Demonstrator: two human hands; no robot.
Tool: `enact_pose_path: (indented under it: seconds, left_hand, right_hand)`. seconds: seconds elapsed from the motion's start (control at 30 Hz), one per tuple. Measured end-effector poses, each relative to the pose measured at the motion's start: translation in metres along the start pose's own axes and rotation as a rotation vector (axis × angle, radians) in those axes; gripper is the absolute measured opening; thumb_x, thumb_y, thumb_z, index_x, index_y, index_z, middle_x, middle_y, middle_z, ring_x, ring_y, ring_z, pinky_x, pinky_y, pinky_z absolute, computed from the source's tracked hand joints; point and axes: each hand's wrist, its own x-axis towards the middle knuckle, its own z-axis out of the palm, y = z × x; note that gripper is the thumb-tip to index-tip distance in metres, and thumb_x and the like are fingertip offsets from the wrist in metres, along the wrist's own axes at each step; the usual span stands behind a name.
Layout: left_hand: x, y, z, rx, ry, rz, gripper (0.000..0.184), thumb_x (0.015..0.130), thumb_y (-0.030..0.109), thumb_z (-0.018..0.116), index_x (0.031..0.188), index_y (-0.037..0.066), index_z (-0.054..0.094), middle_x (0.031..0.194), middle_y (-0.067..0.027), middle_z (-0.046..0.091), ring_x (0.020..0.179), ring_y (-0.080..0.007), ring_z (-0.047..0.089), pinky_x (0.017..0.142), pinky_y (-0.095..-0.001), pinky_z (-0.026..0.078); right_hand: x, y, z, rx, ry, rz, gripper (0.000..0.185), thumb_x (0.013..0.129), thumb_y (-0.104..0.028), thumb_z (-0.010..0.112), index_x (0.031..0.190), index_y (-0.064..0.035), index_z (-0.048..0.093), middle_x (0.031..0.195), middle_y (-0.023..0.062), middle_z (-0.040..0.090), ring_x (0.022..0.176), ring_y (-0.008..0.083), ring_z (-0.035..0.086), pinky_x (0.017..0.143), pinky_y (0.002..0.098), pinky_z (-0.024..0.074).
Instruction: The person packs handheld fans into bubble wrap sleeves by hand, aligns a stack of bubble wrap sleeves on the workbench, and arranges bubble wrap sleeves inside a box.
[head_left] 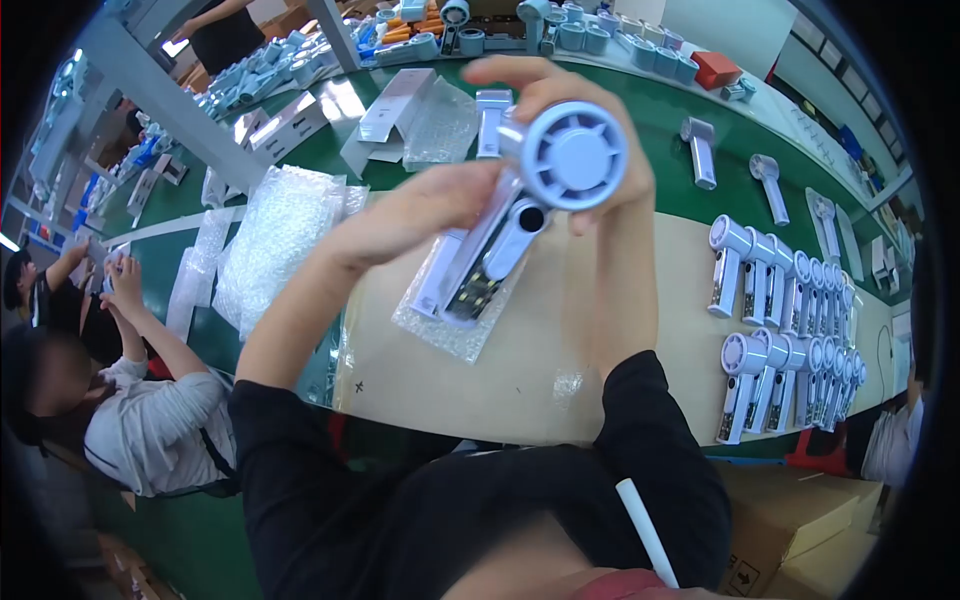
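Both of my hands are closed on a lavender handheld fan (575, 155), held up above the work mat. My right hand (625, 125) wraps round the back and side of its round fan head. My left hand (425, 205) grips the upper handle from the left, its fingertips partly hidden behind it. The handle is uncovered on one side and shows a circuit board (475, 293) and a dark round part. Beneath the fan, a lavender handle piece (437, 275) lies on a small sheet of bubble wrap (465, 345).
Rows of similar fans (770, 385) with exposed boards stand at the mat's right. Bubble wrap bags (280, 240) are stacked at left, near white boxes (290, 128). A grey metal post (165, 105) rises at left. A co-worker (165, 420) sits on the left.
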Motion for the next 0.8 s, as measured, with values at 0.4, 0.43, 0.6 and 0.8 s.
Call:
enact_pose_path:
  seconds: [0.4, 0.43, 0.6, 0.8]
  left_hand:
    - [-0.013, 0.014, 0.027, -0.023, 0.697, 0.49, 0.081, 0.061, 0.025, 0.086, 0.123, 0.001, 0.041, 0.109, -0.0173, 0.056, 0.096, -0.0302, 0.059, 0.084, -0.0364, 0.05]
    - [-0.023, 0.016, 0.02, 0.543, 0.886, 0.563, 0.086, 0.057, 0.02, 0.088, 0.125, 0.001, 0.038, 0.114, -0.0172, 0.051, 0.101, -0.0311, 0.057, 0.084, -0.036, 0.049]
    - [-0.08, 0.049, 0.0, 0.056, 1.066, 0.692, 0.086, 0.067, 0.01, 0.08, 0.132, 0.0, 0.024, 0.101, -0.0173, 0.05, 0.094, -0.0291, 0.058, 0.076, -0.033, 0.052]
    - [-0.153, 0.084, -0.006, -1.051, 0.309, 1.224, 0.036, 0.076, 0.0, 0.064, 0.104, -0.013, 0.044, 0.085, -0.0188, 0.054, 0.056, -0.0283, 0.061, 0.042, -0.0285, 0.055]
  right_hand:
    - [0.006, -0.015, 0.012, -0.209, -0.012, 0.227, 0.086, 0.061, -0.025, 0.08, 0.135, -0.0041, 0.042, 0.146, 0.014, 0.031, 0.135, 0.0241, 0.027, 0.103, 0.0372, 0.0294]
    - [0.006, -0.015, 0.012, -0.257, 0.015, 0.254, 0.086, 0.062, -0.026, 0.079, 0.136, -0.0048, 0.04, 0.145, 0.0133, 0.032, 0.135, 0.0238, 0.028, 0.103, 0.0372, 0.0304]
    - [0.009, -0.026, 0.018, -0.038, 0.218, 0.332, 0.062, 0.076, -0.026, 0.071, 0.131, -0.0118, 0.048, 0.124, 0.0108, 0.054, 0.112, 0.0224, 0.052, 0.095, 0.0347, 0.0412]
    - [0.001, -0.029, 0.006, -0.156, 0.34, 0.407, 0.047, 0.084, -0.026, 0.059, 0.126, -0.0067, 0.051, 0.115, 0.0128, 0.059, 0.107, 0.0218, 0.057, 0.093, 0.0334, 0.0414]
